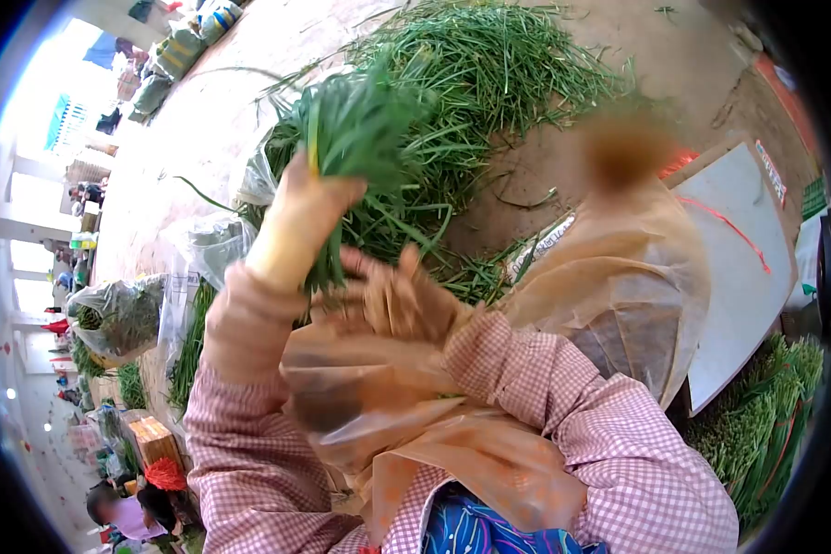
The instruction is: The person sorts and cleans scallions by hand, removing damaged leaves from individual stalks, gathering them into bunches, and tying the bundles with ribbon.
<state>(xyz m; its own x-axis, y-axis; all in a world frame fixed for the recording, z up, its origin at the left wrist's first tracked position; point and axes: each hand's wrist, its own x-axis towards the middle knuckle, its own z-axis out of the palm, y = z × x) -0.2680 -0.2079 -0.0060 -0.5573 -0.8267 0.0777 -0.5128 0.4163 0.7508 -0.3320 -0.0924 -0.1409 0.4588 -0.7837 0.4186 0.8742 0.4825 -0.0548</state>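
Observation:
My left hand (303,210) is raised and closed around a bunch of chives (355,120), whose long green leaves are smeared by motion. Leaf ends also hang below this hand. Just under it, my right hand (406,300) has its fingers apart beside the hanging leaves; whether it touches them I cannot tell. Behind both hands spreads a large loose pile of chives (489,74) on the floor. A translucent brownish plastic apron (471,462) covers my lap.
At right, a white board (743,249) carries a red string (729,226). Tied green bundles (757,425) lie at lower right. Plastic-wrapped greens (125,314) and a cardboard box (155,439) with red ties (164,474) stand at left. A person (129,512) is at lower left.

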